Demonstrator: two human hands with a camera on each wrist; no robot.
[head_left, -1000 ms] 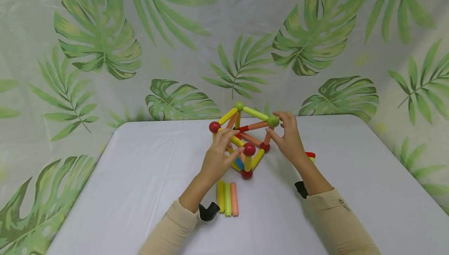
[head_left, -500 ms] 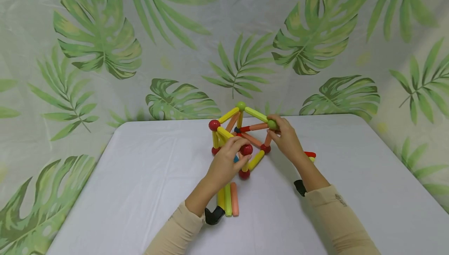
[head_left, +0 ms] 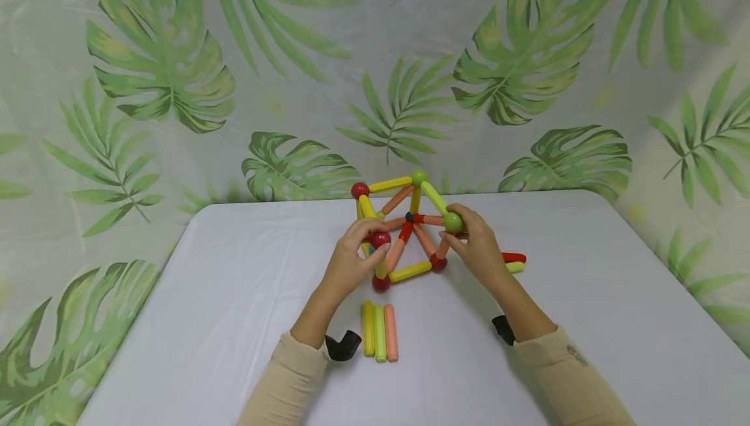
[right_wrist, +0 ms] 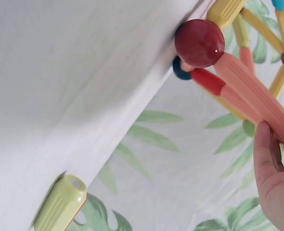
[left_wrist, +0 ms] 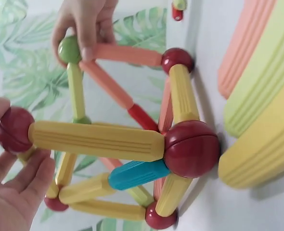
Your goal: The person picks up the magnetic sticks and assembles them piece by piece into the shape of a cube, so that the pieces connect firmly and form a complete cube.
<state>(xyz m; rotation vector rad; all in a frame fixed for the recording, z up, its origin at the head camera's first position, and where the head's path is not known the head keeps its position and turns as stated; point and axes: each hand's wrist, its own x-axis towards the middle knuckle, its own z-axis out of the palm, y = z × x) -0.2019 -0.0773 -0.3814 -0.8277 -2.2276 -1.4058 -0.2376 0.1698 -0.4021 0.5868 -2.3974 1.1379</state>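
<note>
A cube-like frame of ribbed sticks and balls stands on the white table. My left hand [head_left: 346,260] pinches the red ball [head_left: 381,238] at its near top-left corner, with thumb and fingers to either side. At the top right corner my right hand [head_left: 482,247] grips a green ball [head_left: 453,222]. In the left wrist view a yellow stick [left_wrist: 98,139] joins the held red ball to a red ball [left_wrist: 192,149] at the base. Under the right hand an orange stick [right_wrist: 255,96] runs to another base ball [right_wrist: 200,43]. A dark blue ball [head_left: 409,217] sits low inside the frame.
A yellow stick [head_left: 368,328], a light green stick [head_left: 380,333] and an orange stick [head_left: 391,333] lie side by side near the left forearm. Beyond the right wrist lie a red stick [head_left: 514,257] and a light green one [head_left: 515,268]. A leaf-print cloth [head_left: 375,74] hangs behind.
The frame has turned clockwise as seen from above: its near corner shifted left, its back green ball right. Both hands, loose around the balls at first, have gripped them and moved along.
</note>
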